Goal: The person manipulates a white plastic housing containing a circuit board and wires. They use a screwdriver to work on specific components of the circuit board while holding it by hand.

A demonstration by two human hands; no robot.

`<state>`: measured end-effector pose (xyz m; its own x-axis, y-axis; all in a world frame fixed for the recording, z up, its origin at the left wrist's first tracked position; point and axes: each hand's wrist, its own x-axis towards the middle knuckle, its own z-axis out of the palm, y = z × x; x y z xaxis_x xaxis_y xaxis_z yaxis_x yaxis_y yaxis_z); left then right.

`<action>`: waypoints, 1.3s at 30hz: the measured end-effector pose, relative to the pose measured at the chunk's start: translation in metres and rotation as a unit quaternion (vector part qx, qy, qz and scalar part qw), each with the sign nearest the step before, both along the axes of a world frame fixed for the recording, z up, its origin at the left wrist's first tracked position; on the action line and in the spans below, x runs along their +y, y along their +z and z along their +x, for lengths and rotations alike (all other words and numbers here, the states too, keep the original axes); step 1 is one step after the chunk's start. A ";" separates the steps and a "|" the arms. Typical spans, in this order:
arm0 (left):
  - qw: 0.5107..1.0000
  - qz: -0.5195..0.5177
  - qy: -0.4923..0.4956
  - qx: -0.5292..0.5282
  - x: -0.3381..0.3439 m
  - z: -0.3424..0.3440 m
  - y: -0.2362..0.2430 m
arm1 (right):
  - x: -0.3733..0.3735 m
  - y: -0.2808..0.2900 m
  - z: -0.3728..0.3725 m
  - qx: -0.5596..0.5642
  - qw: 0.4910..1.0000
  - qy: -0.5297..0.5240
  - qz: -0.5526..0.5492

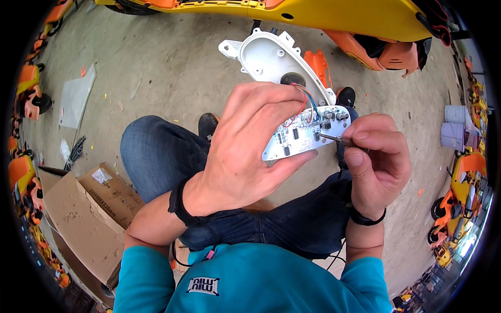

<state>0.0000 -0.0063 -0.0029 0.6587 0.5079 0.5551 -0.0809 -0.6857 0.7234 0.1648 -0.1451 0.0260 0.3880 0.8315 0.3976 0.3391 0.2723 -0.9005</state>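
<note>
My left hand (237, 151) grips a white circuit board (305, 141) by its edge, the thumb under the near side. Small dark chips and round capacitors sit on the board's face. Thin coloured wires (311, 99) run from the board up toward the white plastic housing (269, 52), which lies open just beyond it with a round dark part inside. In my right hand (380, 161), a slim dark tool (339, 140) with a thin metal tip is pinched between thumb and fingers. Its tip reaches the board's face beside a small dark component; whether it touches I cannot tell.
An orange plastic part (317, 68) is behind the housing. A large yellow vehicle body (313, 18) spans the far side. An open cardboard box (86, 214) stands at my left, and a black cable bundle (76, 152) lies beyond it. White buckets (455, 125) stand at the right.
</note>
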 end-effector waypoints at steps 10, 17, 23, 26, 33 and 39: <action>1.000 -0.011 -0.006 -0.004 0.001 0.000 0.000 | 0.001 0.000 -0.001 0.012 1.000 0.002 0.015; 1.000 -0.013 -0.002 -0.004 0.001 0.000 -0.001 | 0.000 0.008 -0.006 -0.103 0.994 0.026 0.012; 1.000 -0.014 0.002 -0.007 0.002 0.000 -0.002 | 0.003 0.015 -0.016 -0.181 0.982 0.060 0.001; 1.000 -0.013 0.005 -0.014 0.002 0.000 -0.003 | 0.002 0.012 -0.017 -0.192 0.980 0.055 0.001; 1.000 -0.006 0.010 -0.018 0.003 -0.001 -0.003 | 0.005 0.012 -0.018 -0.201 0.978 0.053 0.001; 0.999 -0.010 0.015 -0.027 0.003 0.000 -0.004 | 0.007 0.012 -0.016 -0.183 0.980 0.080 -0.009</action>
<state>0.0003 -0.0036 -0.0073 0.6130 0.5385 0.5782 -0.0997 -0.6732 0.7327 0.1485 -0.1384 0.0383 0.0869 0.8782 0.4704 0.5938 0.3335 -0.7322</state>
